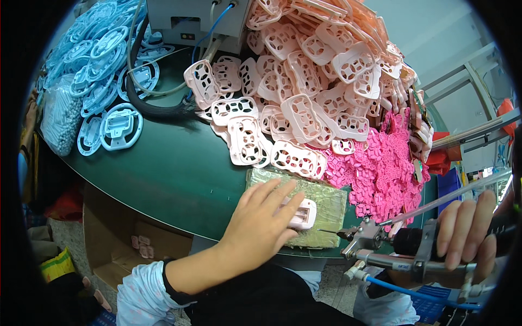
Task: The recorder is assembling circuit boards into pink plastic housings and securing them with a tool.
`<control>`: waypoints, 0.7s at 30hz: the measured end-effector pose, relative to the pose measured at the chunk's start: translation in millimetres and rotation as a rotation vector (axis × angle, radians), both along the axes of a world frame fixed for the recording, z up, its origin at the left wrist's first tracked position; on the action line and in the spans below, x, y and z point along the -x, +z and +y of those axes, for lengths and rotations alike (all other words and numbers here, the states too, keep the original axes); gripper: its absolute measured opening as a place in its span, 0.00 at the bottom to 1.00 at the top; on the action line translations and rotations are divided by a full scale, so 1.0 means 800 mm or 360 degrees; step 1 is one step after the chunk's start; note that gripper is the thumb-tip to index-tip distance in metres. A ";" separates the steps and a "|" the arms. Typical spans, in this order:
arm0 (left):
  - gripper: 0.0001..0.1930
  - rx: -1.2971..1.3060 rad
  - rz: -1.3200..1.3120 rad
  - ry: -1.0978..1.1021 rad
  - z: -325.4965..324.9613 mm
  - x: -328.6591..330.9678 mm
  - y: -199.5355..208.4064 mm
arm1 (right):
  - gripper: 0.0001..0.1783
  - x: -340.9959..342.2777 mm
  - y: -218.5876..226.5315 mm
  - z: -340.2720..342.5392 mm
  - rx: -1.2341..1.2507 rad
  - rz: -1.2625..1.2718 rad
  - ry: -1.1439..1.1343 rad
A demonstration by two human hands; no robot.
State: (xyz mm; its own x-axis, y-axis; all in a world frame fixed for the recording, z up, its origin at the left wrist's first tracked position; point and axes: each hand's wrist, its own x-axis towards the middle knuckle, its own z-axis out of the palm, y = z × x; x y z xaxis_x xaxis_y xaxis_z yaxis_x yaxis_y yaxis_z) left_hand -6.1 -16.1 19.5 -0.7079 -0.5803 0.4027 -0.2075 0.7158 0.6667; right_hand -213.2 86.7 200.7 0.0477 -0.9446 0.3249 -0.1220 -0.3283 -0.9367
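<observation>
A yellow-green, tape-wrapped block [331, 204] lies at the table's near edge, bearing a small pale pink plastic casing [308, 215] with a rectangular recess. My left hand [261, 212] reaches over the casing, thumb on its near side and fingers across the top, steadying it on the block. Part of the casing is hidden beneath the fingers. At the right, my right hand [465, 233] is wrapped round an air-fed screwdriver [408, 242] with a dark body and metal head. Its thin bit points left, close to the casing's right edge.
Pale pink plastic frames [304, 117] are heaped behind the block, beside bright pink pieces [375, 168]. Light blue steering-wheel-shaped parts [119, 127] pile up at left. A grey machine [198, 27] stands at the back. A blue hose [413, 293] trails from the screwdriver. Below the table sits a cardboard box [117, 228].
</observation>
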 end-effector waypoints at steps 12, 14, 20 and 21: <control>0.23 -0.0224 -0.0078 -0.0196 -0.007 0.005 -0.014 | 0.12 -0.051 -0.040 -0.021 0.0358 -0.0106 -0.0295; 0.23 -0.0246 -0.0051 -0.0196 -0.007 0.005 -0.013 | 0.14 -0.048 -0.048 -0.019 0.0401 -0.0112 -0.0302; 0.24 -0.0280 -0.0035 -0.0186 -0.008 0.002 -0.016 | 0.37 -0.013 -0.038 -0.021 0.0470 0.0134 0.0048; 0.24 -0.0280 -0.0034 -0.0180 -0.010 0.004 -0.016 | 0.38 -0.003 -0.034 -0.020 0.0440 0.0176 0.0156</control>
